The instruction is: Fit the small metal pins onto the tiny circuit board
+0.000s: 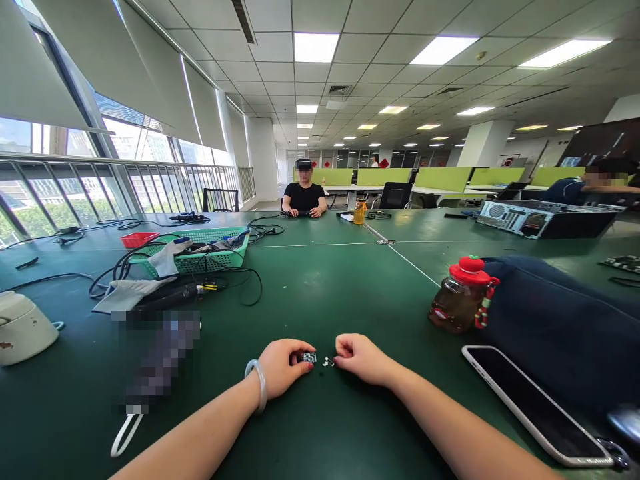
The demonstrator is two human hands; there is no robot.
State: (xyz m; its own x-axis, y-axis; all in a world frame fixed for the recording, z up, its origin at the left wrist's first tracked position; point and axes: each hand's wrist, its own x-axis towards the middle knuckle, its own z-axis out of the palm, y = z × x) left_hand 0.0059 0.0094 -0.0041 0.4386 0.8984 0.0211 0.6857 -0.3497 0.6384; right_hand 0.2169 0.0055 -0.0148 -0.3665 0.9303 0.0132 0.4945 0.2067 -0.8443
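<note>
Just left of centre on the green table, my left hand, with a pale bangle at the wrist, pinches a small circuit board between thumb and fingers. Facing it across a narrow gap is my right hand, its fingers curled closed. Right at those fingertips are small whitish pieces, too small to identify; I cannot tell whether they are gripped or lie on the table. Whatever is inside the curled fingers is hidden.
To the right are a red-lidded bottle, a dark blue bag and a phone. A green basket with cables and gloves, plus a blurred item with a white strap, occupy the left. A person sits opposite.
</note>
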